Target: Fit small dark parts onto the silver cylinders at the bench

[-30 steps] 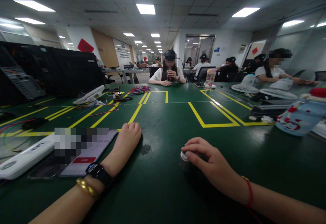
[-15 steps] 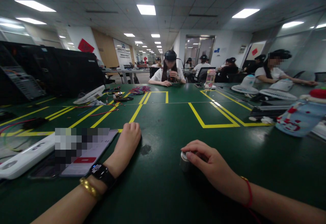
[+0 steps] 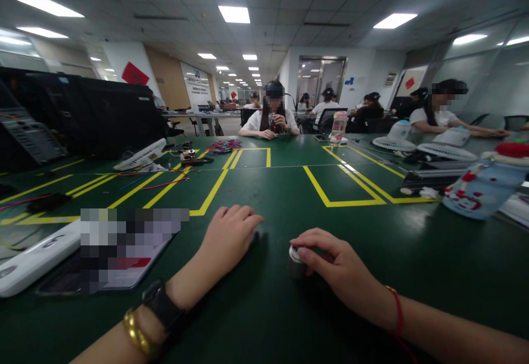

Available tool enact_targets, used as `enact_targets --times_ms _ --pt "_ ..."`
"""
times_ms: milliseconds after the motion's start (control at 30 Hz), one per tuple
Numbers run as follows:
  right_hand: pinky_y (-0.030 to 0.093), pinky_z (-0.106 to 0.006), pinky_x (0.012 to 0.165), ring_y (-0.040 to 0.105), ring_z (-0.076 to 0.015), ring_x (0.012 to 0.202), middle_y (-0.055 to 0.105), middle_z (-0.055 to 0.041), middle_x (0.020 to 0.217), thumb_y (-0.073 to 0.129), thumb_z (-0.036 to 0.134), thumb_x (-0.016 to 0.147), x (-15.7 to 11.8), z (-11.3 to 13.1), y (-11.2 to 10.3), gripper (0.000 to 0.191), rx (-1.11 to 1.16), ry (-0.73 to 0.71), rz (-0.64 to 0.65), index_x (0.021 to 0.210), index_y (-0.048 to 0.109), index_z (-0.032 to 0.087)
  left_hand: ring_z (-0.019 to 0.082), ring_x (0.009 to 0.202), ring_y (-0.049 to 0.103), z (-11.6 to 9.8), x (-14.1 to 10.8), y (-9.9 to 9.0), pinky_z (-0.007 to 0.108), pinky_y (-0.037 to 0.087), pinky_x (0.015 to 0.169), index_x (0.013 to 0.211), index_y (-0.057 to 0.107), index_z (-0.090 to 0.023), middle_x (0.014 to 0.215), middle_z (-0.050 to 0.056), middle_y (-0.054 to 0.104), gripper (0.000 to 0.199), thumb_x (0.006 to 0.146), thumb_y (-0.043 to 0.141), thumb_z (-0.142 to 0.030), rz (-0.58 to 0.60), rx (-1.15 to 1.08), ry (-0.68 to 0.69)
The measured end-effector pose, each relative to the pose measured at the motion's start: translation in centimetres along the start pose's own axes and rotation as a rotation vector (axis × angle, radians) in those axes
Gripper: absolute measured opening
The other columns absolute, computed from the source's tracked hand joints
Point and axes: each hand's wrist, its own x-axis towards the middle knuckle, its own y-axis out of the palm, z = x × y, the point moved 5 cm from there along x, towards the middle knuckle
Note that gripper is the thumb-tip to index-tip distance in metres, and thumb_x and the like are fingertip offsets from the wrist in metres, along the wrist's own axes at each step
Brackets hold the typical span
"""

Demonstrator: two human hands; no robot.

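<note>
My right hand [image 3: 334, 267] lies on the green worktop [image 3: 264, 187] with its fingers curled over a small grey cylinder [image 3: 296, 262]. The fingertips rest on the cylinder's pale top and far side, so the grip is narrow and closed around it, though the palm hides how firmly the thumb presses. The cylinder stands upright, its long axis pointing up from the worktop, and it sits at the tip end of my right hand, toward my left.

My left hand [image 3: 229, 237] lies palm down just to the left of the cylinder, near it but not touching. Its fingers are loosely bent and point toward the cylinder, and it holds nothing. Of the two, the right hand is the one on the cylinder; the left is a short gap away.

Further left of the cylinder, beyond my left wrist with its black watch [image 3: 162, 306] and gold bangle [image 3: 136, 333], a phone [image 3: 124, 253] lies flat with a white device [image 3: 37, 256] beside it. Beyond the cylinder yellow tape lines [image 3: 330, 187] mark boxes on the worktop. To its right, well apart, lies a blue and red bottle [image 3: 483, 187]. Other people sit at the far end.
</note>
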Motion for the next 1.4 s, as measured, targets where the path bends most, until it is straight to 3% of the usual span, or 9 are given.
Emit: enact_targets --times_ms 133,233,567,833,967,1100,1200,1300,1400 --pt "0.052 -0.025 0.072 0.058 -0.0122 0.091 0.057 -0.0042 0.106 0.057 0.038 0.081 -0.3 -0.9 -0.1 0.036 0.051 0.038 0.004 0.114 0.056 0.024 0.016 0.093 0.055 -4.5 -0.3 -0.8 0.031 0.042 0.082 0.107 0.058 -0.023 0.099 0.003 0.061 0.027 0.094 0.035 -0.022 0.033 -0.655 0.058" --pt "0.052 -0.024 0.071 0.058 -0.0127 0.092 0.056 -0.003 0.108 0.068 0.031 0.072 -0.4 -1.5 0.0 0.052 0.094 0.047 0.009 0.119 0.047 0.026 0.015 0.092 0.054 -5.7 -0.8 -1.9 0.029 0.042 0.082 0.106 0.058 -0.023 0.099 0.002 0.061 0.023 0.093 0.04 -0.025 0.006 -0.839 0.017" --pt "0.049 -0.023 0.063 0.055 -0.0082 0.074 0.057 -0.0006 0.105 0.06 0.024 0.076 -0.4 -0.4 -0.1 0.039 -0.171 -0.036 0.012 0.113 0.049 0.025 0.015 0.079 0.055 -4.9 0.0 -1.6 0.027 0.042 0.068 0.088 0.067 -0.023 0.089 0.001 0.06 0.018 0.085 0.054 -0.035 -0.052 -0.952 -0.254" --pt "0.048 -0.025 0.074 0.057 -0.0118 0.083 0.06 -0.0018 0.096 0.062 0.021 0.069 -0.2 0.3 -1.5 0.036 -0.317 -0.105 0.024 0.104 0.053 0.021 0.022 0.091 0.053 -4.0 -1.4 1.9 0.036 0.037 0.079 0.085 0.072 -0.037 0.092 -0.001 0.062 0.013 0.075 0.064 -0.039 0.204 -0.628 -0.143" --pt "0.048 -0.026 0.068 0.058 -0.0137 0.079 0.061 -0.0049 0.098 0.06 0.029 0.07 1.6 -0.1 -7.1 0.04 -0.489 0.018 -0.114 0.108 0.052 0.019 0.021 0.09 0.055 -3.3 -1.2 1.6 0.034 0.04 0.078 0.104 0.067 -0.034 0.097 0.002 0.062 0.029 0.077 0.06 -0.042 0.213 -0.73 -0.184" --pt "0.046 -0.032 0.071 0.059 -0.0203 0.082 0.062 -0.0089 0.096 0.062 0.035 0.064 3.0 -2.8 -18.0 0.039 -0.984 0.328 -0.309 0.099 0.059 0.017 0.019 0.082 0.057 -0.1 -0.7 0.6 0.031 0.043 0.073 0.111 0.064 -0.026 0.098 0.004 0.063 0.037 0.084 0.046 -0.045 0.094 -0.78 -0.328" --pt "0.044 -0.034 0.06 0.061 -0.0234 0.068 0.063 -0.0125 0.074 0.062 0.025 0.059 2.2 -5.9 -24.8 0.016 -1.13 0.639 -0.274 0.071 0.063 0.014 0.021 0.083 0.059 3.6 -0.7 1.0 0.032 0.044 0.073 0.11 0.064 -0.023 0.099 0.005 0.066 0.041 0.082 0.047 -0.047 -0.02 -0.764 -0.509" --pt "0.044 -0.034 0.052 0.06 -0.0236 0.057 0.059 -0.0111 0.059 0.066 0.019 0.053 1.0 -7.3 -27.6 0.009 -1.119 0.766 -0.213 0.054 0.059 0.014 0.022 0.082 0.06 6.0 -1.1 2.2 0.032 0.044 0.072 0.106 0.065 -0.019 0.097 0.006 0.067 0.042 0.079 0.05 -0.047 -0.094 -0.779 -0.624" --pt "0.047 -0.046 0.063 0.061 -0.0354 0.08 0.063 -0.0198 0.087 0.074 0.033 0.052 0.9 -5.8 -26.3 0.038 -1.209 0.741 -0.313 0.081 0.065 0.011 0.021 0.08 0.061 6.5 -1.2 3.1 0.032 0.044 0.071 0.104 0.065 -0.02 0.096 0.005 0.068 0.04 0.078 0.05 -0.047 -0.117 -0.777 -0.644"
